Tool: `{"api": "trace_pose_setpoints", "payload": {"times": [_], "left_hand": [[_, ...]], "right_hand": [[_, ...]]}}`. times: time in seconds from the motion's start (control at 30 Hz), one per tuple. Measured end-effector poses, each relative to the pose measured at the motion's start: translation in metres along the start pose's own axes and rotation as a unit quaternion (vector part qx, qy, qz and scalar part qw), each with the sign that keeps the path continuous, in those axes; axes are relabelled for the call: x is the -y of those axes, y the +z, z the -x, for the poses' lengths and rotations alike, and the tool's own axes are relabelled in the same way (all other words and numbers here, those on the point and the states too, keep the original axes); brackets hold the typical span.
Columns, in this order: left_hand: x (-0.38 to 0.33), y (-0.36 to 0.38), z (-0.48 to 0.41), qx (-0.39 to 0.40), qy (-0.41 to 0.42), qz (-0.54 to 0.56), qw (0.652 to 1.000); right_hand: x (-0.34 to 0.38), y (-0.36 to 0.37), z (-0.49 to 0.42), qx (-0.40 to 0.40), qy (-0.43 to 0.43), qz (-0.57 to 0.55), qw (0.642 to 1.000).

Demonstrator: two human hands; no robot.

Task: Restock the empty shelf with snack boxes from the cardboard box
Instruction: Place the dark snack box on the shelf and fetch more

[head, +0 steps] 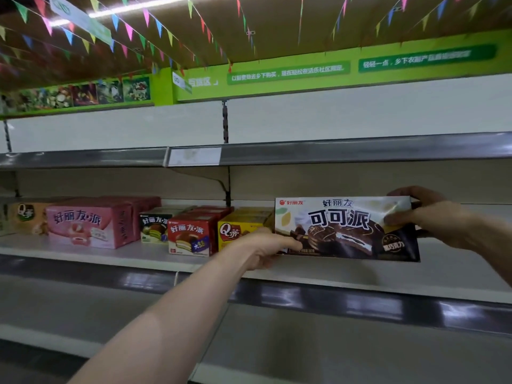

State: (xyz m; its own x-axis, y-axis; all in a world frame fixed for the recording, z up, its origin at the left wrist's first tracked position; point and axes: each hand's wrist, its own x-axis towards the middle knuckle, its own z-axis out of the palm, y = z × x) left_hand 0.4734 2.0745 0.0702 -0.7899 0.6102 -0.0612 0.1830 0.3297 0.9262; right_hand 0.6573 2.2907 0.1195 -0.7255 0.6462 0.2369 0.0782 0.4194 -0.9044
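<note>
We hold both arms out toward the middle shelf [457, 268]. The left hand [266, 249] grips the lower left corner of the brown cocoa pie box [346, 228], thumb on its front; the right hand [433, 220] grasps the upper right end, thumb in front, fingers over the top. The box stands upright between both grips, just right of the yellow box [238, 231]. Whether its base touches the shelf, we cannot tell. The left fingers are hidden behind the box.

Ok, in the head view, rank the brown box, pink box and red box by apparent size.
1. brown box
2. pink box
3. red box
The brown one may be nearer the camera, so its lead is unsure.
</note>
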Motion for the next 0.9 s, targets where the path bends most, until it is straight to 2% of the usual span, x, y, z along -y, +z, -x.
{"api": "trace_pose_setpoints", "payload": {"times": [0.17, 0.33, 0.67, 0.8, 0.9], "left_hand": [[-0.001, 0.023, -0.035, -0.009, -0.008, -0.020, 1.000], [-0.001, 0.033, -0.078, -0.052, -0.009, -0.036, 0.998], [0.007, 0.035, -0.149, -0.107, -0.013, -0.044, 0.993], [0.008, 0.043, -0.158, -0.148, 0.040, -0.039, 0.987], [0.010, 0.048, -0.160, -0.190, 0.107, -0.114, 0.969]], "right_hand": [[-0.018, -0.001, -0.026, 0.016, 0.008, 0.042, 0.999], [-0.032, 0.007, -0.055, 0.013, 0.015, 0.045, 0.999], [-0.063, 0.038, -0.118, -0.024, -0.048, 0.085, 0.995], [-0.064, 0.046, -0.134, -0.033, -0.065, 0.134, 0.988], [-0.066, 0.050, -0.138, -0.046, -0.073, 0.167, 0.982]]}}
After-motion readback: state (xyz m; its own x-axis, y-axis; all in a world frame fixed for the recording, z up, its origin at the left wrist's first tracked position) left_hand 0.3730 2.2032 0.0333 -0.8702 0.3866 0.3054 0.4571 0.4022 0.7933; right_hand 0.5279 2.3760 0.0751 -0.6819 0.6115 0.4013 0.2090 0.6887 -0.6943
